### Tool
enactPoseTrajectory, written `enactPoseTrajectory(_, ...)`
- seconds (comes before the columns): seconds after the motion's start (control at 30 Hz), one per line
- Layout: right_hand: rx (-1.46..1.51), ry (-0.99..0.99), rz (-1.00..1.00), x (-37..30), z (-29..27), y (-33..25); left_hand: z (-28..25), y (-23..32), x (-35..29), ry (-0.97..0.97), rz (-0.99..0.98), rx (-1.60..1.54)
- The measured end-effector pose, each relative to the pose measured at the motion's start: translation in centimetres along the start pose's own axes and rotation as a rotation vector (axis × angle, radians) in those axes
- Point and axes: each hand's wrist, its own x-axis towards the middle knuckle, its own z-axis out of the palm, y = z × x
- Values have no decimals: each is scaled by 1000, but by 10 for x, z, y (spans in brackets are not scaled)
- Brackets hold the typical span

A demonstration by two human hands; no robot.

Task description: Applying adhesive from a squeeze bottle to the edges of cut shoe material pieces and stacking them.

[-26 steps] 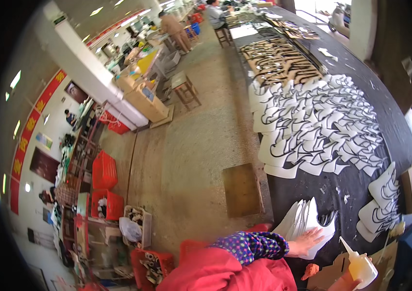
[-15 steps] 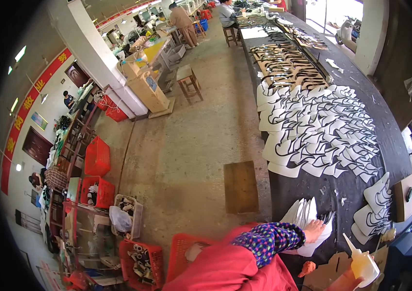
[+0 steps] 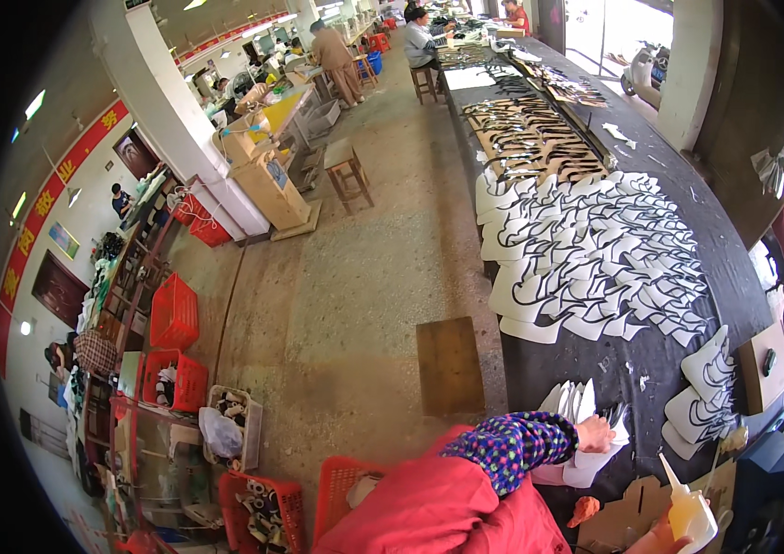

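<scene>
My left hand (image 3: pixel 597 434), in a dotted sleeve, is at a fanned stack of white cut pieces (image 3: pixel 578 399) at the table's near edge. Its fingers are curled onto one white piece with dark edging. My right hand (image 3: pixel 661 538) is partly cut off by the lower edge and wraps around a squeeze bottle (image 3: pixel 692 519) with a long pointed nozzle and yellowish contents. The bottle is tilted, nozzle up, over a brown cardboard sheet (image 3: pixel 615 515). A small orange-red lump (image 3: pixel 584 510) lies between the hands.
Many overlapping white pieces with black strips (image 3: pixel 595 254) cover the dark table (image 3: pixel 724 249) ahead. A smaller pile (image 3: pixel 698 397) lies at the right, by a cardboard box (image 3: pixel 765 367). Red baskets (image 3: pixel 175 312) and a wooden stool (image 3: pixel 344 166) stand left; people work farther back.
The whole view has shifted slightly. My left fingers are more curled at the white stack. My right hand still holds the bottle in much the same place.
</scene>
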Motion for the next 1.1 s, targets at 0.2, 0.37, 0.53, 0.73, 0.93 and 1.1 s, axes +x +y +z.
enactPoseTrajectory(0.2,16,24,-31,5,4,2,-22,-7,-30,211,372,221)
enactPoseTrajectory(0.37,21,21,-30,13,9,12,-13,-7,-54,-88,297,157)
enactPoseTrajectory(0.53,19,4,-20,19,16,13,-2,3,-36,6,107,102)
enactPoseTrajectory(0.73,30,-18,-18,20,23,13,27,12,-27,157,40,220)
enactPoseTrajectory(0.93,53,-26,-29,14,27,6,-10,23,-38,300,152,163)
enactPoseTrajectory(1.1,74,-24,-35,4,25,1,-6,15,-42,164,94,66)
